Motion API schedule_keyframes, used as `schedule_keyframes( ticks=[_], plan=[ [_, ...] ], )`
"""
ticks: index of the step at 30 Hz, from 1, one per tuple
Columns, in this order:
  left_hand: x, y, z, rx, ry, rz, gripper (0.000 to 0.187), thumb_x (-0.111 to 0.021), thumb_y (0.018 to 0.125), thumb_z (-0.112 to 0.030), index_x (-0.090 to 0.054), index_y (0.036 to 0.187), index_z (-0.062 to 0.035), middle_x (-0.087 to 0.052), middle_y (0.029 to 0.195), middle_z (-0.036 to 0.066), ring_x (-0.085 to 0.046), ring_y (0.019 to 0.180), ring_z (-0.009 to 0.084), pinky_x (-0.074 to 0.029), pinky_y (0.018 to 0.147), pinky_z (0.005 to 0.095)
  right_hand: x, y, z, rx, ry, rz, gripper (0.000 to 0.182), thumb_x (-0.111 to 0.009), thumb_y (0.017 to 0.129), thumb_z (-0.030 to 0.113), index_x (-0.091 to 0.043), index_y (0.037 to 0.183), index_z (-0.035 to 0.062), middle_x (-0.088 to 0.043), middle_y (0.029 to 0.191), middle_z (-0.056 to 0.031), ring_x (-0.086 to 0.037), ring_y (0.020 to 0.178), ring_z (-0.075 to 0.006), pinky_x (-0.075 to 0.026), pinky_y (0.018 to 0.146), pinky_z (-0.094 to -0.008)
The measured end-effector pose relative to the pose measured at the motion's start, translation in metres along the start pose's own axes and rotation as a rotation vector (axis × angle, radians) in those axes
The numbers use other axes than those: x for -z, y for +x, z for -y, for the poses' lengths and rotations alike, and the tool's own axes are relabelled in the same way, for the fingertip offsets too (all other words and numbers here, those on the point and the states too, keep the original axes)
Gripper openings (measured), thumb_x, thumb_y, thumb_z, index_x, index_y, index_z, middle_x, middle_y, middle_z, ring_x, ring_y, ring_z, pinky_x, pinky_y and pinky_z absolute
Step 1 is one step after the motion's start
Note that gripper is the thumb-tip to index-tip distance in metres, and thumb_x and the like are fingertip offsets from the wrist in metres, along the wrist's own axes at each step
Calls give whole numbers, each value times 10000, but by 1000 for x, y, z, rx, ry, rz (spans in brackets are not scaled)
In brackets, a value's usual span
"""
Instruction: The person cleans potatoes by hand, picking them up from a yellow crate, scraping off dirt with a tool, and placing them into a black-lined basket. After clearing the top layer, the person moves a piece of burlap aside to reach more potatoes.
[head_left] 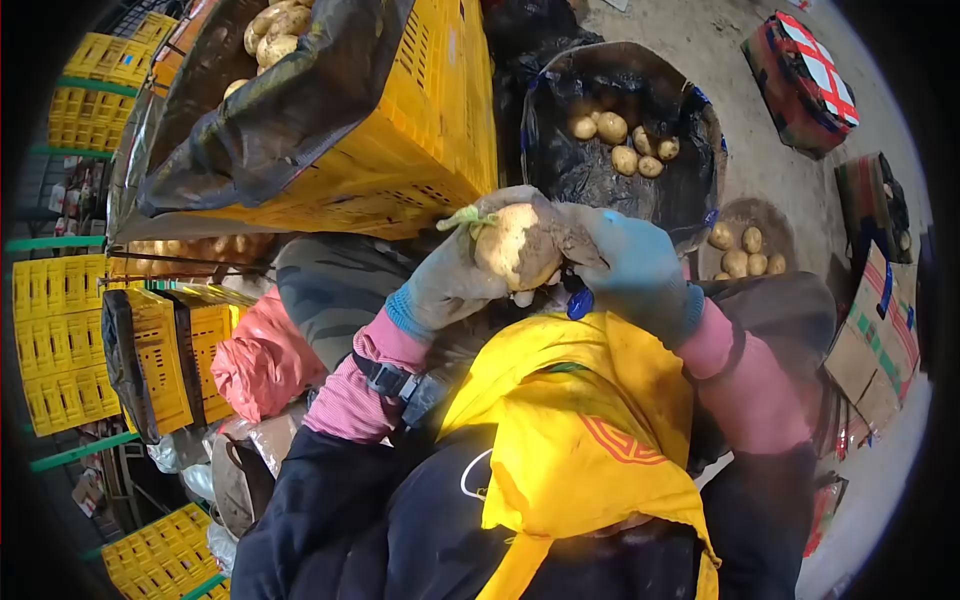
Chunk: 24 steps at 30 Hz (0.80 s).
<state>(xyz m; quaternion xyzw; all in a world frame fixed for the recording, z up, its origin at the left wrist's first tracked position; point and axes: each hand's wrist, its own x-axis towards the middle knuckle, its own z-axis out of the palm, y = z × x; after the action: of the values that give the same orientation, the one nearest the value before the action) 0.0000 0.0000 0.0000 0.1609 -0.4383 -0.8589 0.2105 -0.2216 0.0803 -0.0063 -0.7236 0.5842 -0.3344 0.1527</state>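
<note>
A large pale potato with brown soil on its right side is held over my lap. My left hand, in a dirty grey glove with a blue cuff, is closed around the potato's left and lower side; a small green piece sticks out by its fingers. My right hand, in a blue and grey glove, has its fingers bent against the potato's right side. Something small and dark blue shows just below the right fingers; I cannot make out what it is. Beyond my hands, several potatoes lie in a black-lined basket.
A tall yellow crate with a dark liner and potatoes stands at upper left. Right of my knee is a smaller container with potatoes. Stacked yellow crates and a pink bag are left; cardboard boxes lie right.
</note>
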Motion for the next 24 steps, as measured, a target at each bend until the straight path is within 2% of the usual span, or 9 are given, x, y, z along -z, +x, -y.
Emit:
schedule_keyframes(
  ticks=[2,4,8,11,15,17,18,20,24],
  plan=[
    [-4,-2,0,9,-107,-38,894,-769,785,-199,-302,1527,-24,-598,1245,143,-639,1028,233,-532,843,315,0,-1,2,-22,15,-2,349,-629,872,184,-615,1212,109,-697,912,-153,-685,826,-366,-552,719,-472],
    [25,-5,9,22,-208,33,867,-742,766,-188,-332,1503,14,-573,1295,212,-637,970,261,-526,715,308,-18,9,-2,-29,52,9,324,-619,881,185,-614,1196,106,-692,899,-156,-684,823,-367,-548,714,-476],
    [33,-20,13,64,-272,-10,851,-718,745,-197,-362,1475,58,-567,1286,260,-607,832,241,-476,611,276,-26,16,2,-68,23,61,297,-616,895,190,-610,1181,107,-685,876,-164,-681,814,-369,-544,708,-479],
    [27,-32,19,24,-399,-132,812,-686,772,-209,-371,1465,73,-586,1256,257,-608,808,232,-462,613,260,-32,15,10,-18,7,46,312,-622,897,200,-608,1192,99,-682,868,-153,-680,798,-362,-547,701,-461],
    [11,-39,24,-27,-335,-330,784,-638,803,-202,-357,1481,73,-610,1251,239,-575,742,199,-465,622,258,-40,10,22,41,-12,122,324,-634,896,197,-606,1199,87,-674,855,-128,-682,763,-343,-551,652,-422],
    [14,-42,28,-39,-339,-291,772,-613,818,-198,-348,1490,74,-627,1224,220,-548,688,176,-476,637,268,-44,7,28,15,-82,181,334,-636,898,194,-600,1210,83,-670,848,-115,-683,751,-333,-551,629,-405],
    [6,-44,26,-18,-237,-410,748,-590,842,-214,-353,1490,75,-633,1216,209,-471,586,151,-493,680,280,-45,4,29,22,-132,218,335,-636,898,188,-596,1214,85,-669,845,-114,-683,748,-331,-551,623,-404],
    [6,-47,26,-12,-206,-415,725,-577,859,-236,-370,1479,78,-640,1220,212,-518,628,159,-509,725,298,-48,1,28,37,-238,285,338,-635,897,176,-588,1221,88,-669,838,-114,-685,742,-326,-550,611,-401],
    [19,-55,27,-65,-76,-318,695,-568,879,-257,-399,1465,77,-650,1247,228,-556,692,166,-526,774,324,-52,15,13,140,-105,88,328,-606,894,144,-585,1218,96,-665,844,-117,-692,741,-320,-556,614,-402]
  ],
)
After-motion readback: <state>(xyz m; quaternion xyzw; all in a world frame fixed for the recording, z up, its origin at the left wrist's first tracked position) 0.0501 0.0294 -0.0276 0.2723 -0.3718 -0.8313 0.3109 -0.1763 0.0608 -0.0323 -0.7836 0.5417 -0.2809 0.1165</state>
